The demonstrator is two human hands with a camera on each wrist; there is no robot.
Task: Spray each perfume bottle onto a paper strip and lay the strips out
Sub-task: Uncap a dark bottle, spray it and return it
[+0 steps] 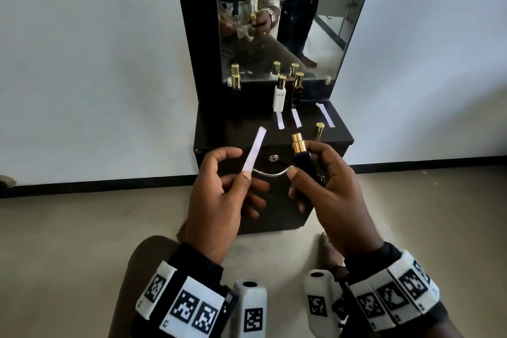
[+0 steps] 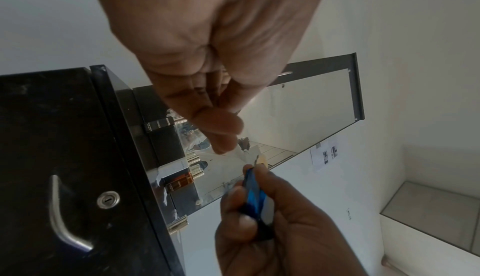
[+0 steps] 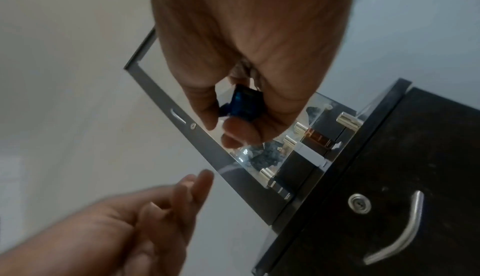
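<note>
My left hand (image 1: 236, 173) pinches the lower end of a white paper strip (image 1: 255, 149), which points up and to the right in front of the cabinet. My right hand (image 1: 310, 173) grips a dark blue perfume bottle (image 1: 303, 160) with its gold spray head (image 1: 298, 143) uncovered and upright, a little right of the strip. The bottle's blue glass (image 3: 242, 103) shows between the right fingers, and again in the left wrist view (image 2: 255, 196). Its gold cap (image 1: 319, 130) stands on the cabinet top. Three strips (image 1: 296, 117) lie on the top.
A black cabinet (image 1: 219, 129) with a mirror (image 1: 329, 8) stands against the white wall. A white bottle (image 1: 279, 96), an amber bottle (image 1: 297, 89) and a dark bottle (image 1: 236, 84) stand near the mirror. The door has a lock (image 1: 273, 158) and a metal handle (image 1: 270, 173).
</note>
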